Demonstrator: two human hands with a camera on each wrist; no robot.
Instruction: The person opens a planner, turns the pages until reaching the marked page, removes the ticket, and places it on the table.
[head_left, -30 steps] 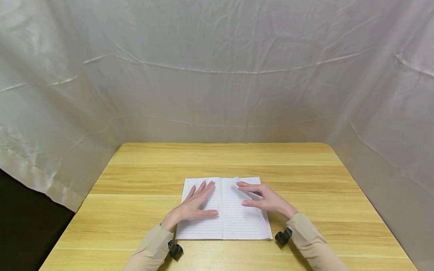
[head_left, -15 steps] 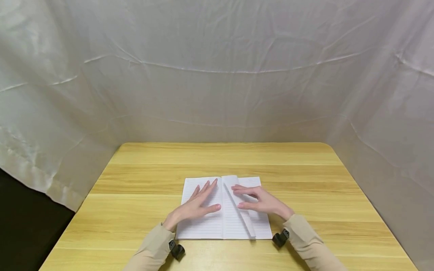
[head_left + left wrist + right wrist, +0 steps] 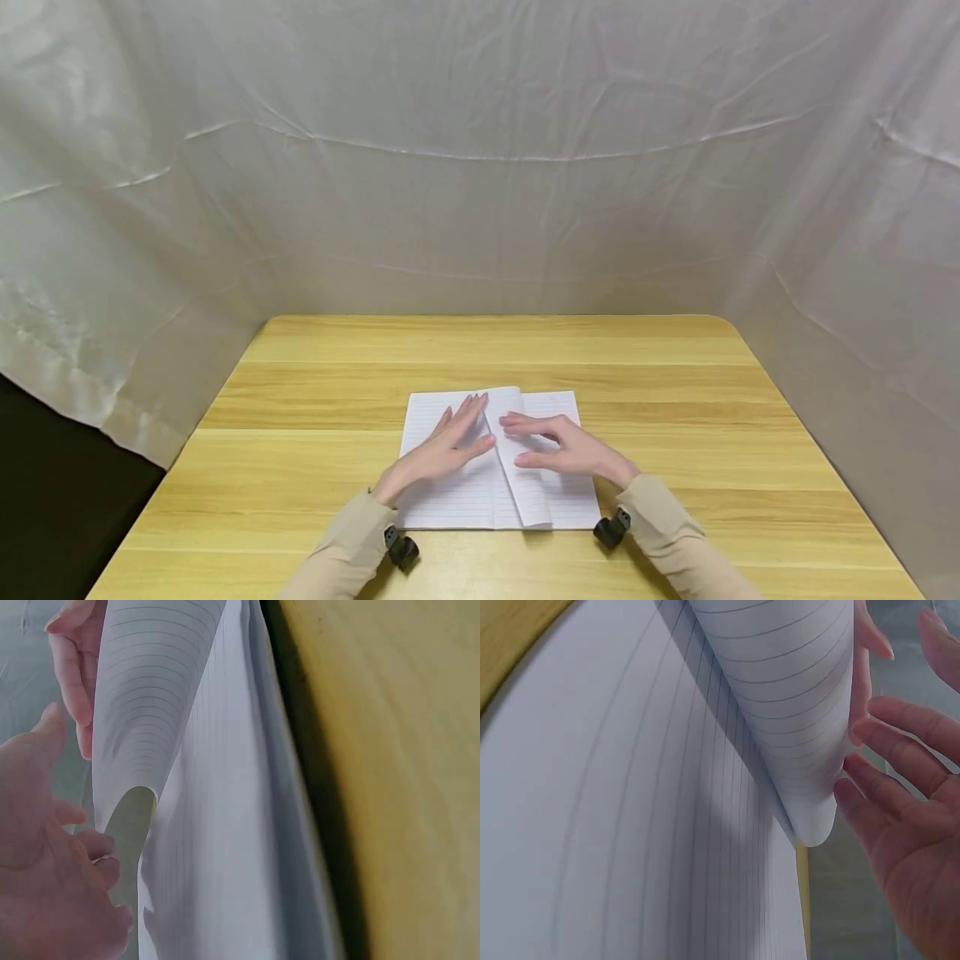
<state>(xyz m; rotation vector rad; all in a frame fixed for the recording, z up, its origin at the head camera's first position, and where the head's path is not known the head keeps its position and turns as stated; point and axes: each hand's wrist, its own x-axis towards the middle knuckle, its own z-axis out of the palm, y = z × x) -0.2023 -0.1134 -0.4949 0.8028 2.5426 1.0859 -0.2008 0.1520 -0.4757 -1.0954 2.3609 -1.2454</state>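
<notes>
A lined notebook (image 3: 446, 510) lies open on the table. One leaf (image 3: 527, 496) of its right side stands lifted and curls over toward the left, arching in both wrist views. My right hand (image 3: 573, 450) is at the leaf's right face, and in the right wrist view its extended fingertips (image 3: 847, 787) meet the curled paper. Over the left page my left hand (image 3: 442, 450) spreads its fingers, their tips beside the leaf's left edge near the spine. Neither hand pinches the paper.
The wood-grain table (image 3: 345, 392) surrounds the notebook. Pale curtain fabric (image 3: 480, 225) hangs behind and at both sides. Each sleeve cuff bears a small black wrist camera (image 3: 612, 530).
The leaf has risen from the right page and curled leftward past the spine at its far end. My right hand has moved left with it; my left hand has shifted right toward the leaf.
</notes>
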